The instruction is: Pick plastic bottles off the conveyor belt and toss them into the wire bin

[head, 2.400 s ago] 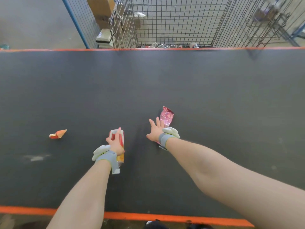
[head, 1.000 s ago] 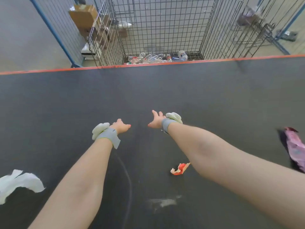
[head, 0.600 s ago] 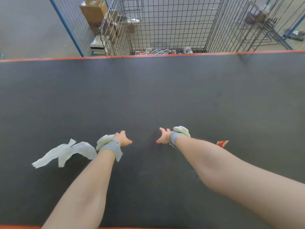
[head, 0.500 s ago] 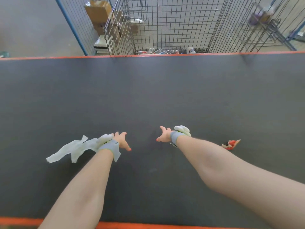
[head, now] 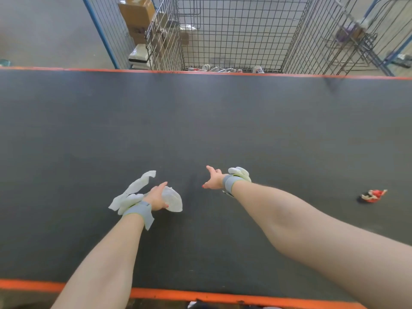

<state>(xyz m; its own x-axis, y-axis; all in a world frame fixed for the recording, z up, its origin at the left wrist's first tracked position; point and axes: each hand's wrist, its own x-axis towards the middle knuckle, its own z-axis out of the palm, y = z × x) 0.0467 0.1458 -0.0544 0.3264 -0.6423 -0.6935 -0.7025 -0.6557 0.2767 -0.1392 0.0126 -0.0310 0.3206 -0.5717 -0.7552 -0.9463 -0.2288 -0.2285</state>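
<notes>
No plastic bottle lies on the dark conveyor belt (head: 223,121) in this view. Several bottles (head: 214,69) rest at the bottom of the wire bin (head: 234,30) just beyond the belt's far orange edge. My left hand (head: 157,195) is stretched out low over the belt, fingers straight, with a crumpled white sheet (head: 172,199) directly under it; whether it touches the sheet I cannot tell. My right hand (head: 213,180) reaches forward beside it, fingers spread and holding nothing.
A red crumpled scrap (head: 372,195) lies on the belt to the right. Cardboard boxes (head: 136,10) stand behind a blue-framed mesh fence to the left of the bin. An orange strip (head: 200,296) marks the belt's near edge.
The carton and pink wrapper seen first are gone from view. The white sheet has travelled right to under my left hand, and the red scrap has drifted further right. Both hands stay open.
</notes>
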